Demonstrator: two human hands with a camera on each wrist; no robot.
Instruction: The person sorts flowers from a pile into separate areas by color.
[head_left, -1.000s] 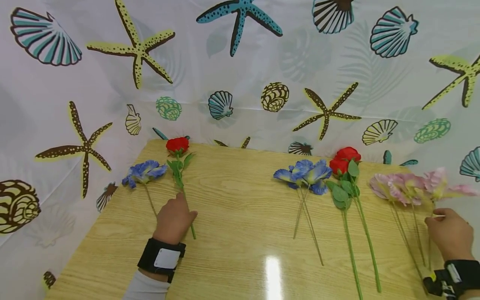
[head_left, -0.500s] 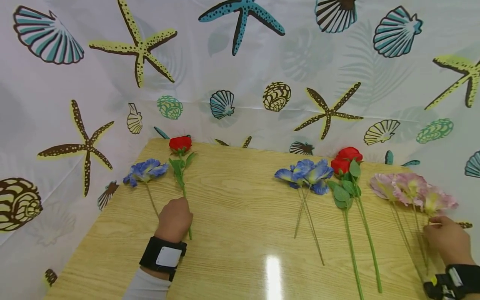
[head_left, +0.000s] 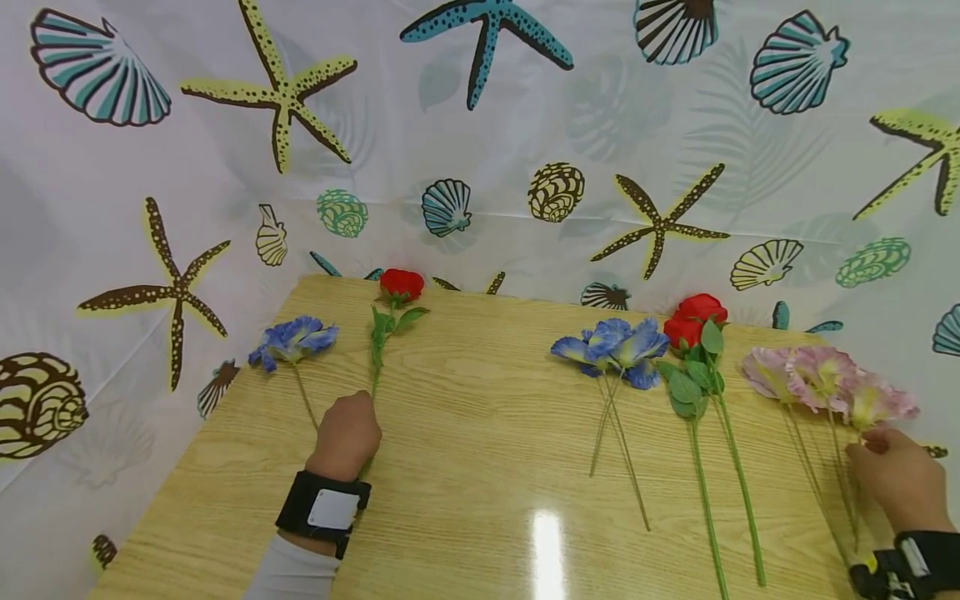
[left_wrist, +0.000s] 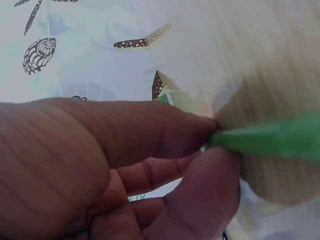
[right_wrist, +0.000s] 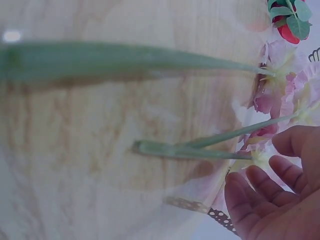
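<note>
My left hand pinches the green stem of a single red rose on the left of the table. In the left wrist view the stem sits between thumb and fingertip. A single blue flower lies just left of that hand. At the right edge, my right hand is beside the pink flowers. The right wrist view shows its thumb and fingers apart and loosely bent, next to a pink bloom, with the stems lying outside the fingers.
Blue flowers with crossed stems lie right of the middle of the wooden table. Beside them are red roses with long green stems. A white cloth printed with shells and starfish hangs behind and at the sides.
The left rose has swung to the right, away from the single blue flower, in my left hand. The rightmost pink flower settled left against the others, and my right hand's fingers have parted from it.
</note>
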